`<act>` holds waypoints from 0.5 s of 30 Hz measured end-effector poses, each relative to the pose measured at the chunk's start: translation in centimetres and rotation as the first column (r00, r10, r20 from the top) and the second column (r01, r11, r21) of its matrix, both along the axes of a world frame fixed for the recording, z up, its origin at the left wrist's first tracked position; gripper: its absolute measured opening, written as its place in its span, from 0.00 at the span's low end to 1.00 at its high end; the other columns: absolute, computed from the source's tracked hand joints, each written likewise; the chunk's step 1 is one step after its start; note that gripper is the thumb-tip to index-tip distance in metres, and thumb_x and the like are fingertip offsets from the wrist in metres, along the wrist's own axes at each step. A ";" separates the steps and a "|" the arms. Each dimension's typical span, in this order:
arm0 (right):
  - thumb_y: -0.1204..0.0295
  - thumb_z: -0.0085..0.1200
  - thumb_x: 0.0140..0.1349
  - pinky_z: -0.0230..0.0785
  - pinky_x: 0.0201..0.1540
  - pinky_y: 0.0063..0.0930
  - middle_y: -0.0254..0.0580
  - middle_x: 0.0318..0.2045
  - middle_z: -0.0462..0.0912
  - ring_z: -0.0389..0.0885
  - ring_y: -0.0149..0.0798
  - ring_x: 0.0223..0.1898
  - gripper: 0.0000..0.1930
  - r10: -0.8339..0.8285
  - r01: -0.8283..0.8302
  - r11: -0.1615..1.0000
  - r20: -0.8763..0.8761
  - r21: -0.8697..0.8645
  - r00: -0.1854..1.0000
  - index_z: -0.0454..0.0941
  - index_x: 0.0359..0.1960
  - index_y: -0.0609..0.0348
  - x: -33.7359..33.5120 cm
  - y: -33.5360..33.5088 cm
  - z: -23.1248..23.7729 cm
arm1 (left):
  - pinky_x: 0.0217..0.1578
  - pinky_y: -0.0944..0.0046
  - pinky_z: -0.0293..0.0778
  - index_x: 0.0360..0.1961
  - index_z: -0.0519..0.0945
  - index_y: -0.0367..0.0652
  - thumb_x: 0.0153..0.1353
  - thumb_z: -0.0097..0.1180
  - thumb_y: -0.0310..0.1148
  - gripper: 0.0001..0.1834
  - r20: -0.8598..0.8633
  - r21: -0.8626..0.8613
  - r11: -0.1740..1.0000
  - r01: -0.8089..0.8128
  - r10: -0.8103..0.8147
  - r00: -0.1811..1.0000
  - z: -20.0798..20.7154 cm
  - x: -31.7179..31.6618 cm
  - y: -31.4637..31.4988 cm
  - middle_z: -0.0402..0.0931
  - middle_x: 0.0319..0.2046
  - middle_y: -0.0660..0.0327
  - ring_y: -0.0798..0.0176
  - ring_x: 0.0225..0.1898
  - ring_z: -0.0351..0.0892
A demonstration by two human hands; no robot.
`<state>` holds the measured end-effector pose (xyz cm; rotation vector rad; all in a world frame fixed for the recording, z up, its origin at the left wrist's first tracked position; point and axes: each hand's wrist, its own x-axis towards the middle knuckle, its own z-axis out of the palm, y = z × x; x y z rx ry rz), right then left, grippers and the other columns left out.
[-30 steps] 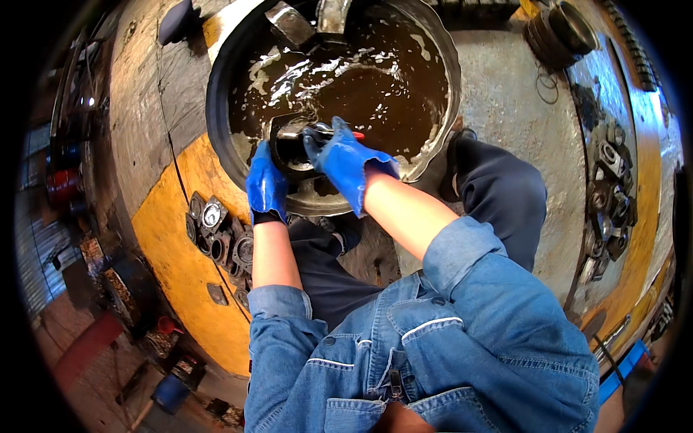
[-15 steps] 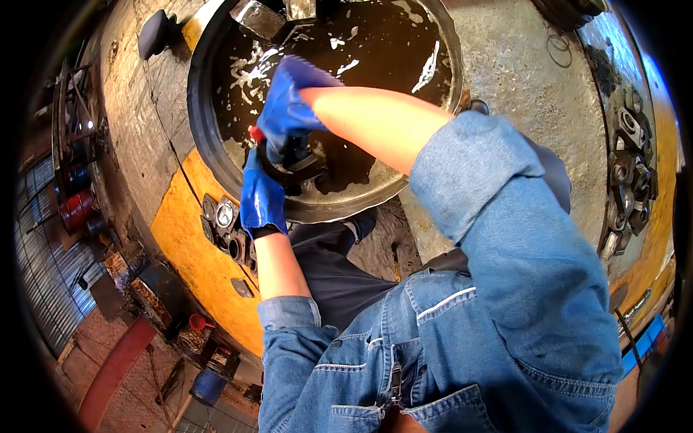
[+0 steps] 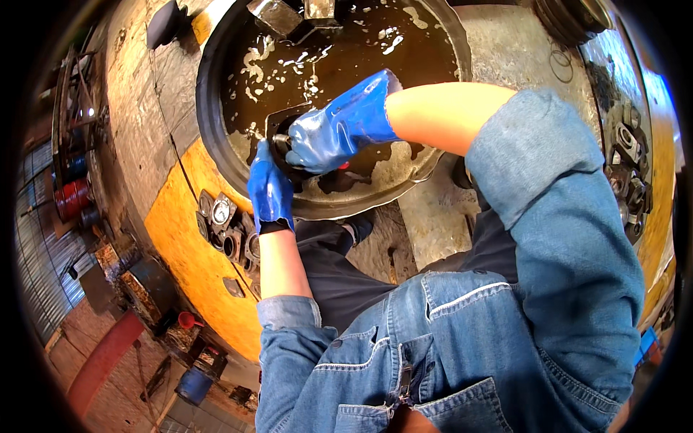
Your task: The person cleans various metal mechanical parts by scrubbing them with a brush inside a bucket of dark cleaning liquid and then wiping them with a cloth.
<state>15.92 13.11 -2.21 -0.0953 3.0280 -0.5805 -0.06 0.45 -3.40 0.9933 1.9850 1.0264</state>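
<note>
Both my hands wear blue rubber gloves and work over a wide round metal tub of dark brown liquid with patches of foam. My left hand is closed on the near-left side of a dark metal part, tilted in the tub close to its near rim. My right hand curls its fingers at the part's opening; what they hold is mostly hidden. A small red bit shows just below that glove. Two blocky metal pieces, one grey and one beside it, sit at the tub's far side.
Several metal fittings lie on the yellow floor left of the tub. More dark metal parts are grouped at the far right. Thin rings lie on the concrete, near a stacked round metal piece. A red funnel is at lower left.
My right hand has turned and swung down into the part's opening, its forearm shifting right. The red bit has gone from beside my left hand to below the right glove. My left hand keeps its grip.
</note>
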 end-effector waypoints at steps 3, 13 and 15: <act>0.62 0.56 0.62 0.81 0.41 0.41 0.42 0.35 0.90 0.90 0.49 0.39 0.13 -0.182 0.183 0.983 -0.036 0.009 0.983 0.90 0.36 0.55 -1.0 -0.8 -2.3 | 0.51 0.64 0.76 0.57 0.81 0.32 0.77 0.49 0.50 0.28 0.314 -0.006 0.994 -0.106 0.103 0.944 0.9 1.3 0.7 0.84 0.49 0.56 0.63 0.48 0.80; 0.66 0.58 0.62 0.83 0.45 0.42 0.40 0.43 0.90 0.89 0.48 0.43 0.13 -0.608 0.746 0.617 0.450 -0.250 0.654 0.88 0.47 0.47 -3.2 -2.2 -4.7 | 0.48 0.63 0.76 0.58 0.81 0.32 0.77 0.49 0.48 0.27 0.121 -0.069 0.998 0.015 -0.006 0.993 1.9 1.5 1.1 0.85 0.47 0.56 0.61 0.47 0.81; 0.63 0.58 0.60 0.81 0.47 0.42 0.50 0.41 0.89 0.88 0.50 0.43 0.13 -0.655 0.832 0.387 0.516 -0.397 0.552 0.88 0.41 0.54 -2.8 -1.4 -5.6 | 0.48 0.62 0.77 0.58 0.80 0.32 0.78 0.49 0.47 0.26 -0.132 -0.041 0.983 0.177 -0.181 0.975 -0.1 -0.1 1.2 0.85 0.47 0.55 0.60 0.48 0.82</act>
